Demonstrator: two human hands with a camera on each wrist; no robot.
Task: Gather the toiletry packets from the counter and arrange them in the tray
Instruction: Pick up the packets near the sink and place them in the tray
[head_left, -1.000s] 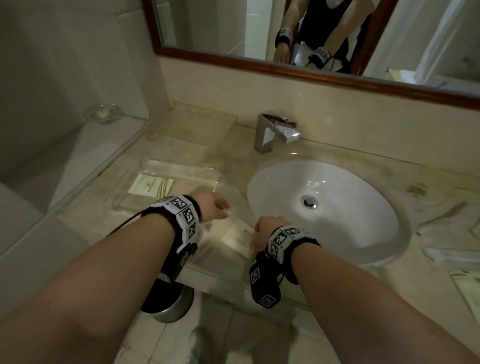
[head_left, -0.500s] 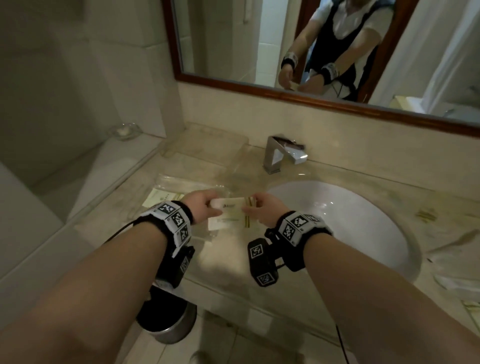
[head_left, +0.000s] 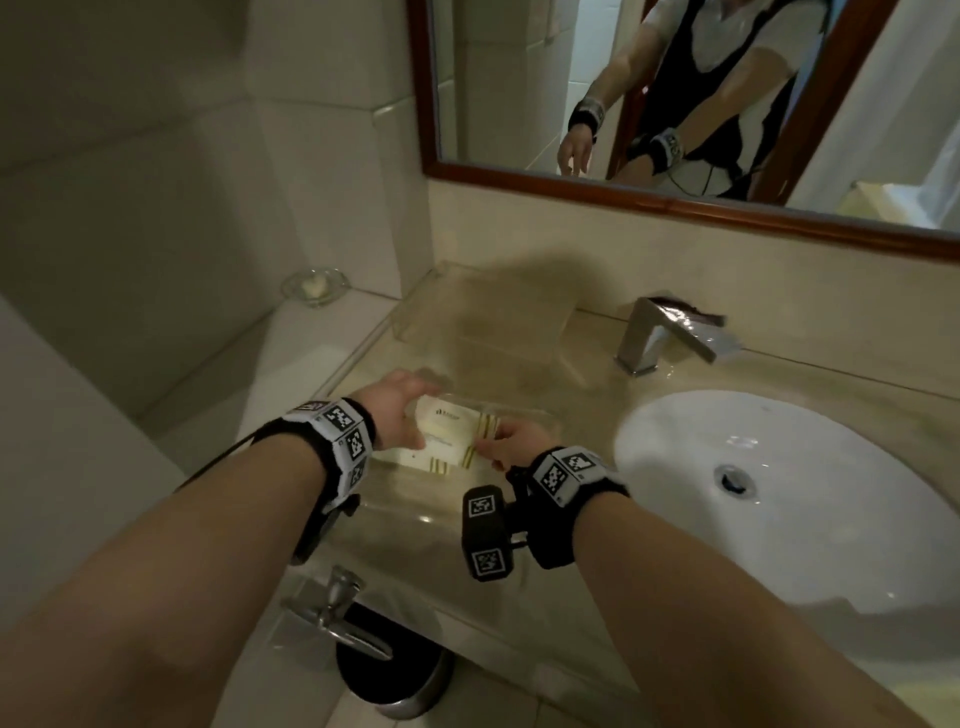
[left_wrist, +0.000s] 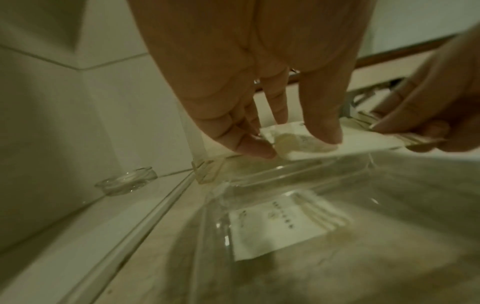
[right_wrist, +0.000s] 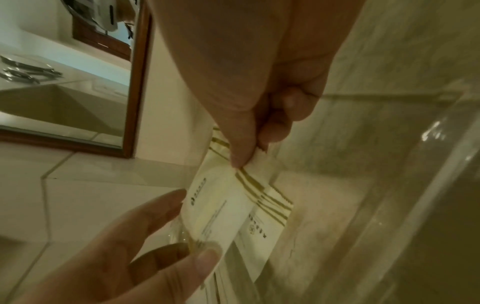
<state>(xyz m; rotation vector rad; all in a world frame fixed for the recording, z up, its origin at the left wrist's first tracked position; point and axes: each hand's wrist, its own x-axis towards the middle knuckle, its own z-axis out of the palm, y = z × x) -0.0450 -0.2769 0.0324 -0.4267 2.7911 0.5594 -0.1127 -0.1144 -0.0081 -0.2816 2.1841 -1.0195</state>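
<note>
Pinched at both ends: white packet (head_left: 451, 435) between left hand (head_left: 390, 410) fingertips at the plain end and right hand (head_left: 511, 443) thumb and forefinger at the gold-striped end. Held just above clear tray (left_wrist: 259, 179); directly below, second packet (left_wrist: 280, 226) flat inside.

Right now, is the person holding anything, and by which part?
Yes: a white toiletry packet, held above the clear tray. The left hand pinches its plain end; the right hand pinches its gold-striped end.

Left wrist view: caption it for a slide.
Left hand and right hand hold a packet above the clear tray, where another packet lies.
</note>
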